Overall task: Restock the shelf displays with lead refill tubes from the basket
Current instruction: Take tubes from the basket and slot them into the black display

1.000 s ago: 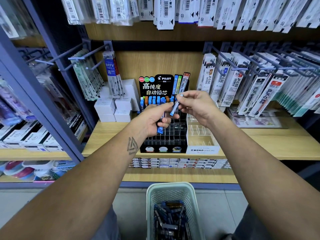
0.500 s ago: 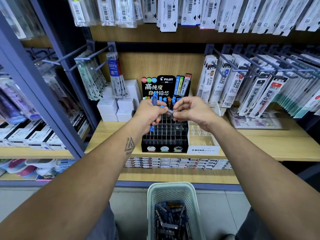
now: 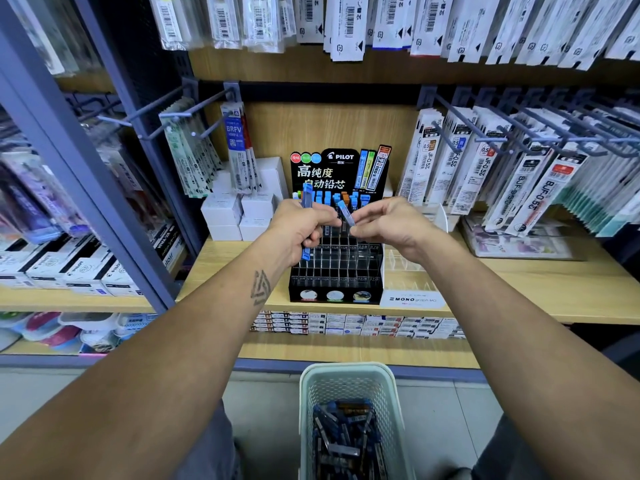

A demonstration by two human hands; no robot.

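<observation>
Tube (image 3: 346,213) pinched by right hand (image 3: 388,226) fingers; left hand (image 3: 298,233) fingers curled around tubes (image 3: 307,202).

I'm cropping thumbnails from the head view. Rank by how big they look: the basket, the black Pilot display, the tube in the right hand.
1. Basket, though it sits nearest the camera, which inflates it.
2. Black Pilot display, close behind.
3. Tube pinched by the right hand, by far the smallest.

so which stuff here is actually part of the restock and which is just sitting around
In the job:
left hand gripping lead tubes
right hand pinching one tube
black Pilot display
basket

Just there:
hanging refill packs
white boxes
Mono tray
</observation>
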